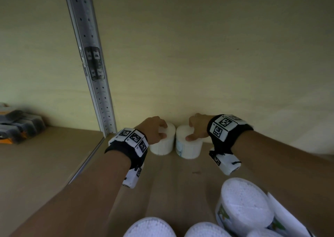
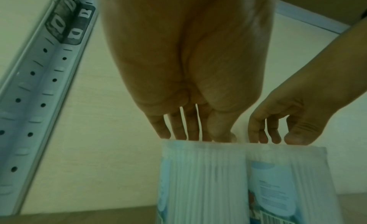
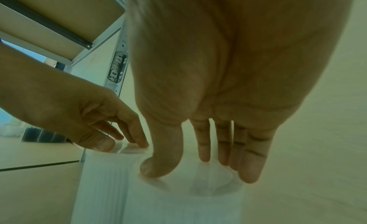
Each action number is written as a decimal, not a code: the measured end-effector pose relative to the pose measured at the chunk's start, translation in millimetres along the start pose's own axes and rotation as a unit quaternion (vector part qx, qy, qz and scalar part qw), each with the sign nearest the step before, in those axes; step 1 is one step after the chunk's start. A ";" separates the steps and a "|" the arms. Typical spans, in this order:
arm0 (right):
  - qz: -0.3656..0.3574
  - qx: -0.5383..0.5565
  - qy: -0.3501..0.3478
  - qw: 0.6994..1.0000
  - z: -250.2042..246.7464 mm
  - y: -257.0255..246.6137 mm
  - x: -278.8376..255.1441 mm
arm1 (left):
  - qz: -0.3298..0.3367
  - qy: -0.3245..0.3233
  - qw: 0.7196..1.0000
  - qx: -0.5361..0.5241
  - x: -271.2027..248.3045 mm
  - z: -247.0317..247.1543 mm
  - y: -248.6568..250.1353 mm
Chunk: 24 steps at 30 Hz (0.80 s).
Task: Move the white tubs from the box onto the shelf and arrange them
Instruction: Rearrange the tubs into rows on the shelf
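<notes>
Two white tubs stand side by side on the wooden shelf (image 1: 162, 179), against the back wall. My left hand (image 1: 161, 130) rests its fingertips on the lid of the left tub (image 1: 162, 147). The right hand (image 1: 192, 131) touches the top of the right tub (image 1: 189, 151) with thumb and fingers. The left wrist view shows straight fingers (image 2: 190, 130) ending on the left tub (image 2: 202, 180), beside the labelled right tub (image 2: 288, 180). In the right wrist view my right hand (image 3: 198, 163) lies spread on the lid of its tub (image 3: 178, 203). Neither hand wraps a tub.
Several more white tubs (image 1: 247, 207) lie tilted at the bottom of the head view. A perforated metal upright (image 1: 94, 74) stands left of the tubs. Grey and orange cases (image 1: 19, 126) sit on the shelf at far left. An upper shelf board (image 3: 59, 23) hangs overhead.
</notes>
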State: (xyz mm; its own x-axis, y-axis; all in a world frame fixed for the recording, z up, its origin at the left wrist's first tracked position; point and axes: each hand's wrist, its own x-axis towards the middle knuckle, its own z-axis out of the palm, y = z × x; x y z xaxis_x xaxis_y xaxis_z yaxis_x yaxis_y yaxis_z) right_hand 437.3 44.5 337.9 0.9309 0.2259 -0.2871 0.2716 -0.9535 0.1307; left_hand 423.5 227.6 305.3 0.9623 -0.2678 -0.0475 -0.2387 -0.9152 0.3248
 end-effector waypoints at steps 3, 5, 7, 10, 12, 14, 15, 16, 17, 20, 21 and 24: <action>-0.018 0.012 -0.004 1.000 -1.9 0.7 -0.5 | 0.001 -0.001 1.000 0.005 0.1 -0.5 0.6; -0.037 0.022 -0.009 0.999 -3.0 2.6 -0.1 | 0.001 -0.001 1.000 0.005 0.2 -0.7 0.5; -0.050 0.024 -0.018 0.998 -4.0 4.6 0.3 | 0.000 0.000 1.000 0.004 -0.1 -0.8 0.7; -0.050 0.044 -0.014 0.998 -5.2 5.0 0.1 | -0.004 0.000 1.000 0.002 -0.7 -0.6 1.1; -0.048 0.061 0.015 0.997 -5.3 3.9 -0.8 | -0.004 -0.002 1.000 0.002 -0.9 -1.0 1.8; -0.036 0.064 0.035 0.997 -4.7 2.4 -0.6 | -0.003 -0.003 1.000 0.004 -0.8 -1.3 2.2; -0.026 0.060 0.031 0.997 -3.7 1.9 0.0 | -0.002 -0.004 1.000 0.004 -1.0 -1.2 2.3; -0.016 0.054 0.020 0.998 -2.3 1.5 0.6 | -0.002 -0.003 1.000 0.004 -1.1 -1.1 2.5; -0.008 0.047 0.008 0.999 -0.8 1.4 1.4 | -0.002 -0.002 1.000 0.003 -1.1 -1.1 2.5; 0.000 0.043 -0.002 0.999 0.5 0.6 3.7 | -0.002 -0.003 1.000 0.000 -0.8 -1.4 2.4; -0.001 0.040 -0.004 0.999 0.2 0.5 4.1 | -0.002 -0.004 1.000 0.002 -1.0 -1.5 2.7; -0.017 0.029 -0.007 0.999 -2.3 0.4 2.4 | -0.004 -0.008 1.000 0.008 -1.6 -2.0 3.5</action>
State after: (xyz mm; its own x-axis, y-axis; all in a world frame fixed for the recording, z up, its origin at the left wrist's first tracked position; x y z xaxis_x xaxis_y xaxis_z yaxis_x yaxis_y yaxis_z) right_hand 440.2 45.1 339.4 0.9175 0.2566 -0.3039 0.2886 -0.9553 0.0647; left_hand 421.4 225.4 308.3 0.9618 -0.2659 -0.0645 -0.2340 -0.9216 0.3097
